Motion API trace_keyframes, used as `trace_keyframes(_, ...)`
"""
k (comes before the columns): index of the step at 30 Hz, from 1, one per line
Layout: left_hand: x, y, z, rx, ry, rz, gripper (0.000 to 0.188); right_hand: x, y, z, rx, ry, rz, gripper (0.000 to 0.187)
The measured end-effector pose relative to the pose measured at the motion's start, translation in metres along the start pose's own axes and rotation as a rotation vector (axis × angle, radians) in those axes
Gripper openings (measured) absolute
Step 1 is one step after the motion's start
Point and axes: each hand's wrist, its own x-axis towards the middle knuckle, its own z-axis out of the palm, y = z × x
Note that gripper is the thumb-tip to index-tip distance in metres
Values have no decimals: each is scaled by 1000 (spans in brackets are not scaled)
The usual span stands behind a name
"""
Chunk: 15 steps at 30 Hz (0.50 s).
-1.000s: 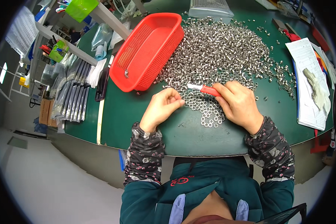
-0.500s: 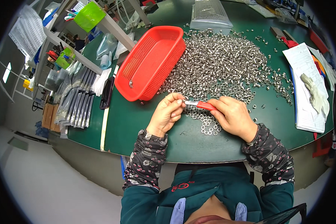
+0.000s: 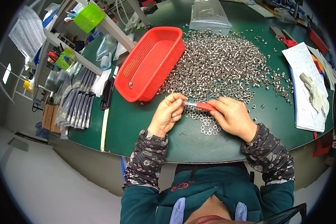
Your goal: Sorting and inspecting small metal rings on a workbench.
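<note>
My right hand (image 3: 233,116) is closed round the red handle of a small knife (image 3: 204,106), whose pale blade points left. The blade's tip reaches the pinched thumb and forefinger of my left hand (image 3: 168,114). Between those fingers is a small metal ring, mostly hidden by the fingertips. Just beyond both hands spreads a big heap of small silvery metal rings (image 3: 220,63), with some lying flat near my right fingers. To the left of the heap stands a red plastic basket (image 3: 138,44), with a few metal pieces at its near end.
Papers on a clipboard (image 3: 306,74) lie at the right, with a white glove (image 3: 313,91) on top. A clear bag of parts (image 3: 210,15) sits at the far side. Left are a black case (image 3: 107,93), stacked bagged parts (image 3: 76,102) and a shelf post (image 3: 114,28).
The knife blade has shifted very slightly at my left fingertips. Both hands keep their grip and nearly the same place.
</note>
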Motion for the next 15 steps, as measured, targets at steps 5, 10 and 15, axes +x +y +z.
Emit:
trace_keyframes(5, 1, -2, -2, -22, -32, -4, 14, -1, 0, 0, 13, 2, 4, 20)
trace_keyframes(10, 0, -3, -1, 1, -15, 0, 14, -1, 1, 1, 19, 5, -8, 21)
trace_keyframes(15, 0, -3, 0, 33, -13, 0, 13, 0, 1, 0, 30, -16, -5, 21)
